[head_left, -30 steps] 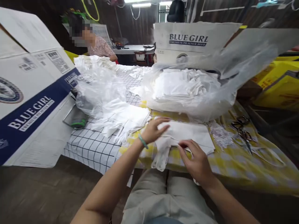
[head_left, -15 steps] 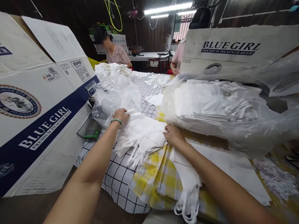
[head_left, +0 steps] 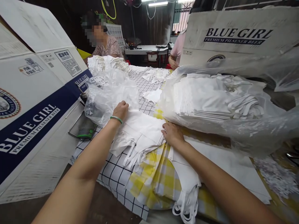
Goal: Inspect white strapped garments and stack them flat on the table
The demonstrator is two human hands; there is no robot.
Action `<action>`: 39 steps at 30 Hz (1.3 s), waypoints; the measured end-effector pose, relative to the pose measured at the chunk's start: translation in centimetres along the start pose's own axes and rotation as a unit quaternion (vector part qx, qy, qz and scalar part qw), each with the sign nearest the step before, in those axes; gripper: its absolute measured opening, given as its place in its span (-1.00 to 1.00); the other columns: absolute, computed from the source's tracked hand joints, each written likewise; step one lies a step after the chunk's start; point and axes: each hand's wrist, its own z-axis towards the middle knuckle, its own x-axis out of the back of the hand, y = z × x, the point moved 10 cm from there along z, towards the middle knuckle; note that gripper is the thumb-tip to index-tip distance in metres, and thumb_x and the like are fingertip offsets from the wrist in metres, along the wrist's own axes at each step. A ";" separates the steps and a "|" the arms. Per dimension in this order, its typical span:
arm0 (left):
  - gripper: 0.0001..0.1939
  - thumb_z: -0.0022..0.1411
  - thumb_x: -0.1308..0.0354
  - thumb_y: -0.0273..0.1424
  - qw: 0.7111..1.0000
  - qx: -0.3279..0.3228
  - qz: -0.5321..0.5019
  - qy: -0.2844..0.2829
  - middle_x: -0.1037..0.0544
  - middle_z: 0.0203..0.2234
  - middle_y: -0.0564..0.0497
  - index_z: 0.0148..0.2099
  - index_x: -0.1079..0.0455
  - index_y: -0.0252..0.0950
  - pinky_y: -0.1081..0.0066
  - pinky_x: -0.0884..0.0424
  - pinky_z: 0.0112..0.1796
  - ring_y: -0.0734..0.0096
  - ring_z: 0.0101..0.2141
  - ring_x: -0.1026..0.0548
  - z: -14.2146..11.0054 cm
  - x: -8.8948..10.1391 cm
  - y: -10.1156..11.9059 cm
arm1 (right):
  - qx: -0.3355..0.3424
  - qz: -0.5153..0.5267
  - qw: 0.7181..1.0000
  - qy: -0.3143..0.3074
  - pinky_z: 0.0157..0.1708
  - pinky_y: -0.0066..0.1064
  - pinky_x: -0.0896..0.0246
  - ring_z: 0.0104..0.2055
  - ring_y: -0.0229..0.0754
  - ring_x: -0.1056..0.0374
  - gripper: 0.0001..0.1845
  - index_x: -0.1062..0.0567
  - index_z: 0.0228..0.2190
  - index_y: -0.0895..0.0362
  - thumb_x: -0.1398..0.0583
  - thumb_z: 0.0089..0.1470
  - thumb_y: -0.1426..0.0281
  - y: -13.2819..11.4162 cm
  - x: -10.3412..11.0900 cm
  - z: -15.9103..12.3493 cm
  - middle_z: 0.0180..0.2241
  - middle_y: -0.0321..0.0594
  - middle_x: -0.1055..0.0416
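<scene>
A stack of thin white cloth pieces [head_left: 144, 126] with narrow strap-like ends lies in front of me on the table. My left hand [head_left: 121, 111], a green bangle at its wrist, is closed at the stack's far left corner; its fingertips are partly hidden. At the right edge, the fingers of my right hand [head_left: 172, 133] are bent around the layered cloth. Beneath my right forearm, another white cloth piece with looped straps [head_left: 187, 183] hangs over the table's front edge.
A clear plastic bag of folded white cloth [head_left: 205, 96] lies right; a crumpled plastic bag [head_left: 109, 90] lies left. Cartons [head_left: 44, 124] flank the table. More cloth pieces [head_left: 154, 74] lie farther back. Two people sit across, one in a floral top [head_left: 108, 46].
My left hand has curled more at the corner of the stack, its fingers drawn in. My right hand stays at the right edge. The camera view has tipped down slightly.
</scene>
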 end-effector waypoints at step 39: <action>-0.67 0.16 -0.19 -0.26 0.850 0.008 -0.523 0.072 -0.44 -0.45 0.11 -0.11 -0.39 -0.38 0.49 -0.39 -0.39 0.61 -0.48 -0.43 -19.2 30.3 14.8 | 0.054 0.685 0.706 0.173 -0.13 -0.26 -0.37 -0.13 -0.10 -0.44 -0.65 -0.55 -0.30 0.06 -0.36 -0.15 0.15 8.5 17.8 -21.5 -0.29 -0.27 -0.55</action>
